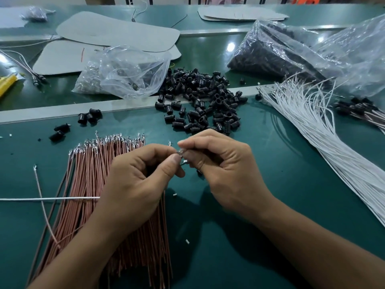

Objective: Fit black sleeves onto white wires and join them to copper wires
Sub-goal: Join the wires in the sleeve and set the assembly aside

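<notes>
Both hands meet over the green counter (281, 215), fingertips together. My left hand (135, 180) and right hand (220, 163) each pinch the same small metal-tipped piece (180, 153) between thumb and forefinger, with the other fingers curled under. The piece is mostly covered by the fingertips and blurred, so I cannot tell exactly what it is.

One white wire (50, 198) comes in from the left edge and goes behind my left hand. I cannot tell whether that hand holds it. The copper wires (93, 174) lie in a fanned bundle under my left forearm, their near ends cut off at the bottom edge.

The loose black sleeves (204, 101) are heaped just beyond the hands, across a pale strip on the counter. The white wires (312, 130) sweep from behind the heap to the right edge, where they run out of frame. A crumpled clear bag (125, 74) lies left of the heap, its contents hard to read. A fuller bag of dark parts (281, 55) lies behind the white wires.

Bare green surface shows between my right forearm and the white wires, and a narrower patch between my two forearms.
</notes>
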`<state>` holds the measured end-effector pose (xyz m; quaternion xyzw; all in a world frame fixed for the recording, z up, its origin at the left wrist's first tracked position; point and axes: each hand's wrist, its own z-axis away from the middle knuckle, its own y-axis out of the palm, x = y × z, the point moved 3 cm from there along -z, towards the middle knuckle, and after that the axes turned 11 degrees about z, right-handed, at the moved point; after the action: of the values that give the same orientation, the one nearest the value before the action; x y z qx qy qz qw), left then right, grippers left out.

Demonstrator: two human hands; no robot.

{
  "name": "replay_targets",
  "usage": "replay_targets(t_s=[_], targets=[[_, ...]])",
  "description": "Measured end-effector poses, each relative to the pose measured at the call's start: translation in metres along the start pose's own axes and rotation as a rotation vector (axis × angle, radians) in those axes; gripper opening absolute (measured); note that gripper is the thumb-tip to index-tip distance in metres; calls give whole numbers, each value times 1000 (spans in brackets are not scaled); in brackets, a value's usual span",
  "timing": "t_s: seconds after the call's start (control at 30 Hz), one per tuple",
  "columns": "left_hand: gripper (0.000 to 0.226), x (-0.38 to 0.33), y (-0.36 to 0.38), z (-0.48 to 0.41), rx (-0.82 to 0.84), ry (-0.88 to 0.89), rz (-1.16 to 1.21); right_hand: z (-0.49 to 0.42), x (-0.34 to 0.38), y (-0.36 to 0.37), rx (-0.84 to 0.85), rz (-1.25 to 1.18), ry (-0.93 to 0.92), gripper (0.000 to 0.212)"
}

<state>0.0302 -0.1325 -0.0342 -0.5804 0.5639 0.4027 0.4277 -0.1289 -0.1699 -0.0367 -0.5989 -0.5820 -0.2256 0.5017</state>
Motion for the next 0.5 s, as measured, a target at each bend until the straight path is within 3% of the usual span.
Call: replay_targets(t_s=[0.07,0.17,0.5], targets=[[10,0,-3,-1,-71,-30,110,2,0,2,-7,-134,111,23],[10,-2,-4,-3,-162,-40,219,4,3,6,-12,-259,189,8],[11,-7,1,0,-177,7,158,5,5,12,-15,-363,226,6]])
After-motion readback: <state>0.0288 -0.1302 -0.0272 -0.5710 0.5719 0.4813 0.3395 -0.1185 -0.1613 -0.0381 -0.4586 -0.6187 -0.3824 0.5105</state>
